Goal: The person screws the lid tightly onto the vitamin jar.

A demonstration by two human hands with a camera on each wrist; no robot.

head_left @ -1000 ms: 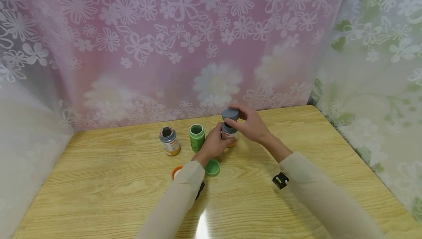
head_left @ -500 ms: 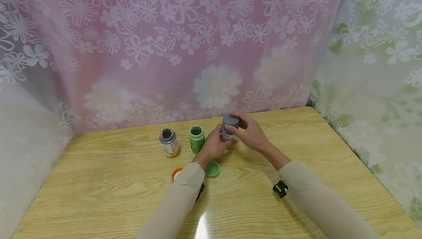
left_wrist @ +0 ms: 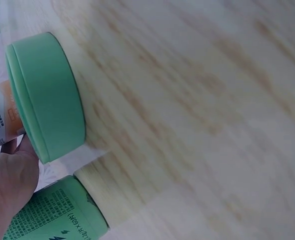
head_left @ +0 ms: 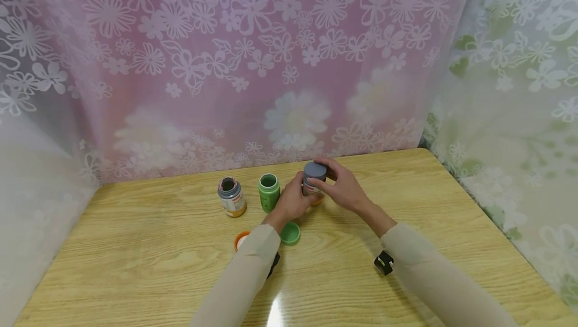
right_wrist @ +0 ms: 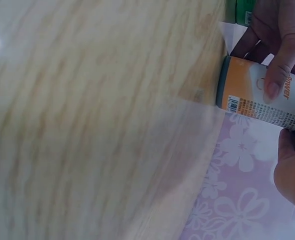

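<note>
A grey, white and orange pill bottle (right_wrist: 262, 95) stands at the back of the table. My left hand (head_left: 292, 200) grips its body, and the thumb lies across the label in the right wrist view. My right hand (head_left: 344, 187) holds the grey lid (head_left: 314, 169) from above, fingers and thumb round its sides; the lid sits on the bottle's mouth. Just left of my left hand is a green bottle (head_left: 270, 194), upright and without a lid. A green lid (head_left: 290, 233) lies in front of it, looming large in the left wrist view.
Further left stands a second grey, white and orange bottle (head_left: 232, 200), lidless, with torn seal round its mouth. An orange lid (head_left: 240, 237) with a white inside is partly covered by the left sleeve. Flowered curtains (head_left: 217, 66) close off the wooden table's (head_left: 149, 247) back and sides.
My right hand has come down with the grey lid, from just above the bottle's neck onto its mouth. My left hand stays round the bottle.
</note>
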